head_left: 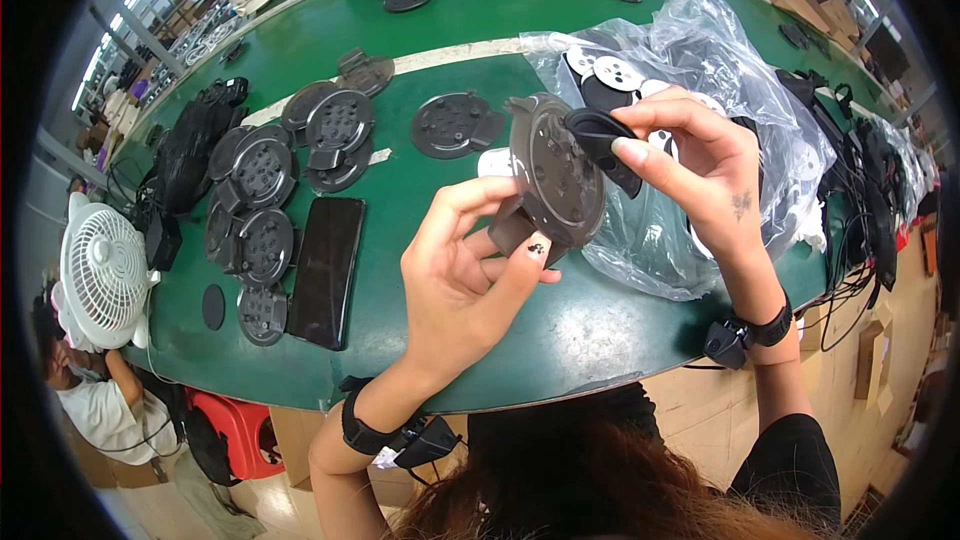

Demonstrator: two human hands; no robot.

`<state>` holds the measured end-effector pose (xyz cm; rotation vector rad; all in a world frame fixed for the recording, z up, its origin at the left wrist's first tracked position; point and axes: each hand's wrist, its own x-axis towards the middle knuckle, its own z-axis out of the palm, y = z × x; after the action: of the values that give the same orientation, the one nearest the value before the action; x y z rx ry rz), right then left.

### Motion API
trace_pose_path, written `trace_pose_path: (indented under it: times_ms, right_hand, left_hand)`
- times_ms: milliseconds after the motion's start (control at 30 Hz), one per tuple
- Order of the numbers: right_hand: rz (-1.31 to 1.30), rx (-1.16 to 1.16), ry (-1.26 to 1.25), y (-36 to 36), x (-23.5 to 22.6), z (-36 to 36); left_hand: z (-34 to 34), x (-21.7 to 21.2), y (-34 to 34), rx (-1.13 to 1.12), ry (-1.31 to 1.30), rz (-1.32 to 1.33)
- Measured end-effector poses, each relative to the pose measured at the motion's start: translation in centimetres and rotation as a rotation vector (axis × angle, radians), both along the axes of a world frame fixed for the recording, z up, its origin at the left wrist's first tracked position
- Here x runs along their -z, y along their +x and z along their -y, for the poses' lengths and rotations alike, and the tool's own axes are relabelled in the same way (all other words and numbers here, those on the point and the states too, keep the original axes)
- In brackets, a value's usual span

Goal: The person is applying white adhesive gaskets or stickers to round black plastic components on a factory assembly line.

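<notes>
Dark grey plastic is what both hands are working: a round ribbed disc [556,175], held up above the front of the green tabletop [560,330], just past the centre of the view. The left hand [465,275] carries it from below, thumb pressed on the lower rim and fingers curled behind a tab that sticks out at the disc's seven o'clock. That grip looks firm, and it should stay so, since the disc has to resist any sideways push. The right hand [700,165] comes in from three o'clock, thumb and forefinger pinching a small black cap [600,140] that touches the disc's upper right face. To seat it well, I would judge it best to keep the cap square to the disc, press with the thumb while the left fingers brace from behind, and avoid tilting, which could make it slip off the ribs.

Beyond the hands, at two o'clock, lies a clear plastic bag [700,60] holding white and black round parts. At nine to ten o'clock a black phone [328,270] lies flat beside a cluster of matching discs [265,190], some overlapping. One more disc [452,124] lies alone at eleven o'clock. Far left, off the tabletop's edge, stands a white fan [103,275].
</notes>
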<state>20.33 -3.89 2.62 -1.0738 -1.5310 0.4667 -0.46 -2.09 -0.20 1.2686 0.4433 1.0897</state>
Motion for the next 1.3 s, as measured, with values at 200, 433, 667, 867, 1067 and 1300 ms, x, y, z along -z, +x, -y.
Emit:
trace_pose_path:
  times_ms: [200,433,667,867,1067,1300]
  right_hand:
    - [0.039,0.002,0.023,-0.3,0.3,0.2]
    - [0.022,0.015,0.004,-0.6,0.5,0.2]
    - [0.086,0.046,0.035,-0.8,0.4,0.3]
    - [0.132,0.06,0.054,-0.8,0.6,0.2]
    - [0.215,0.067,0.061,-0.6,0.2,0.2]
    - [0.509,0.106,0.02,-2.1,0.4,1.1]
  left_hand:
    - [0.1,0.2,0.1,0.029,0.033,-0.013]
    - [0.1,0.3,0.1,0.026,0.044,-0.016]
    - [0.0,0.3,0.1,0.017,0.08,-0.045]
    - [0.0,0.2,0.1,0.023,0.049,-0.043]
    - [-0.2,0.2,0.0,0.048,0.0,-0.006]
    - [-0.5,0.7,0.3,0.061,0.009,-0.02]
